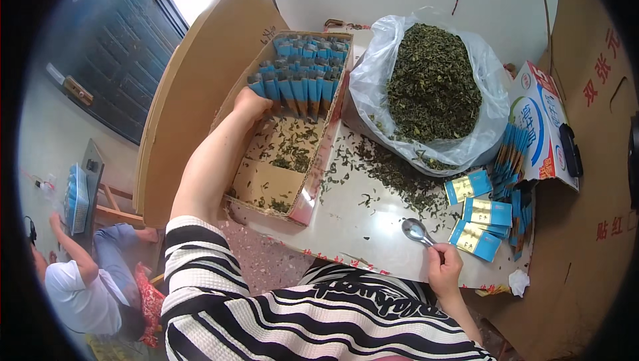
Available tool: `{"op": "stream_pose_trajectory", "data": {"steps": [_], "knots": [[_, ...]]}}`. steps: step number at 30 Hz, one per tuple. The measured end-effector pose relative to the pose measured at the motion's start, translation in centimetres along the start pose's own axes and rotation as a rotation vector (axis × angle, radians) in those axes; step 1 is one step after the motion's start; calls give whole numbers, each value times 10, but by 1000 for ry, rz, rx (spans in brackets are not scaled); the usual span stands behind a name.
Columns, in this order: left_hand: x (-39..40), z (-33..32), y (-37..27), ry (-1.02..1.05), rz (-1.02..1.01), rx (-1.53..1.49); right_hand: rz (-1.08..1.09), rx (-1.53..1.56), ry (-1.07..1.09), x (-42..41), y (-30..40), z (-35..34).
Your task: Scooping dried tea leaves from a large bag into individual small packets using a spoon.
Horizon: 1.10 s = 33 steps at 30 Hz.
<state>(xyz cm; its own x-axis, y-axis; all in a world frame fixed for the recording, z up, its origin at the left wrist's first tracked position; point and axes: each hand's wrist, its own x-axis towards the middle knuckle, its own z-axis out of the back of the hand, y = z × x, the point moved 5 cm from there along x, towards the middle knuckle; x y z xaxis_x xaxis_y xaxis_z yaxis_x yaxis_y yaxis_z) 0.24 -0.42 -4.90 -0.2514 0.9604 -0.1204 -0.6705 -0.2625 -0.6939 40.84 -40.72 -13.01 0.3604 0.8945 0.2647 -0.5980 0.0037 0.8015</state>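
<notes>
My left hand (253, 104) reaches into a long open cardboard box (267, 179), against the leftmost packet of its front row. Its fingertips are partly hidden, so whether it grips that packet is unclear. Blue-and-brown packets (298, 86) stand upright in several rows at the box's far end; loose dried leaves (294, 154) lie on its bottom. In my right hand (445, 267) is the handle of a metal spoon (415, 230), its bowl above the table near spilled leaves. Several flat blue-and-gold packets (481, 211) lie right of the spoon.
Dark dried leaves (434, 81) fill a clear plastic bag (372, 81) at the back. More packets (511, 149) lean by a milk carton (541, 116). Crumpled tissue (519, 282) sits at the table's (349, 221) front right corner. Cardboard flanks both sides; another person (85, 281) sits at left.
</notes>
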Motion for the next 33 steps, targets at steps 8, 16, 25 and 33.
{"op": "stream_pose_trajectory", "data": {"steps": [8, 16, 25, 33], "knots": [[8, 1, 0, -135, -31, 290, 38, -37, 3, 3, 5, -1], [-5, 15, -27, -280, -282, 373, 57, -62, -9, 4, 5, -1], [-10, 9, -27, -247, -273, 415, 135, -59, -11, 4, 8, -2], [-21, 15, -37, -181, -225, 437, 102, -57, -49, 4, 13, 2]]}}
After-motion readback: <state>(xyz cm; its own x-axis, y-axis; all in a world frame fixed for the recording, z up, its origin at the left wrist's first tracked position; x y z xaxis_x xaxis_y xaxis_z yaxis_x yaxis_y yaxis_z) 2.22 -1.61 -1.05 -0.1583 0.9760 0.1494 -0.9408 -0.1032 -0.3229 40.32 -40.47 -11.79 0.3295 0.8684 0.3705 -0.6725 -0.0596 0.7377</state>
